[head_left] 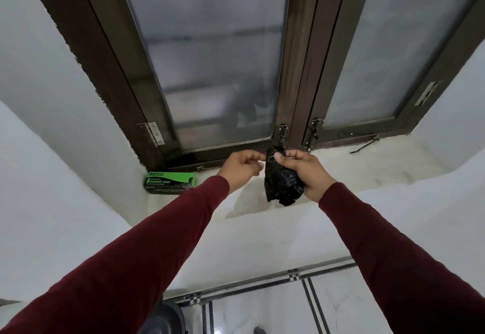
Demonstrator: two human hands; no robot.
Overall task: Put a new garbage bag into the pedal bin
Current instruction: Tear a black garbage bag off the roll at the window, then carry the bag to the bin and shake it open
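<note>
A black roll of garbage bags (282, 184) hangs in front of the window sill, gripped by my right hand (305, 173). My left hand (241, 167) is just left of the roll, fingers curled with the fingertips pinching at its upper edge. A green and black garbage bag box (170, 181) lies on the sill's left end, left of both hands. A dark rounded shape (168, 318), possibly the pedal bin, shows on the floor at the bottom edge, mostly cut off.
A brown-framed window (210, 57) with frosted panes stands behind the sill (367, 165). White walls close in on the left and right. Below lies a white tiled floor (262, 312) with dark stripes.
</note>
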